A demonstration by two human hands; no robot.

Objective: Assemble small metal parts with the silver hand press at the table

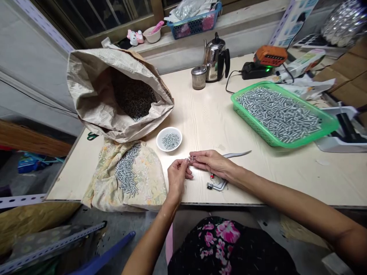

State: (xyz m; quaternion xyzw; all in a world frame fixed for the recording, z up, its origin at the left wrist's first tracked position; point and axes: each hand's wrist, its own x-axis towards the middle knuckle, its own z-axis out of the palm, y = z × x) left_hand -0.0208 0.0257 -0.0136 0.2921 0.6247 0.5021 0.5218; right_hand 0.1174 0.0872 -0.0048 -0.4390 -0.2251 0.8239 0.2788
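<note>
My left hand (pixel 178 175) pinches a tiny shiny metal piece between thumb and fingertips, over the near part of the table. Meeting it fingertip to fingertip, my right hand (pixel 211 161) is closed on a small metal pin (pixel 192 158). Just beyond them stands a white bowl (pixel 169 148) partly filled with small silvery metal pins (pixel 171 141). More pins (pixel 126 173) lie heaped on a floral cloth (pixel 151 172) to the left. Under my right wrist sits a small metal clamp-like tool (pixel 219 186), partly hidden, and a grey pointed blade-like tool (pixel 237 154) sticks out behind the hand.
A large open sack (pixel 94 110) with dark small pieces stands at the left. A green basket (pixel 258 129) full of metal pins is on the right. At the back are a kettle (pixel 215 57), a lidded jar (pixel 198 78) and an orange battery (pixel 269 56) on a charger.
</note>
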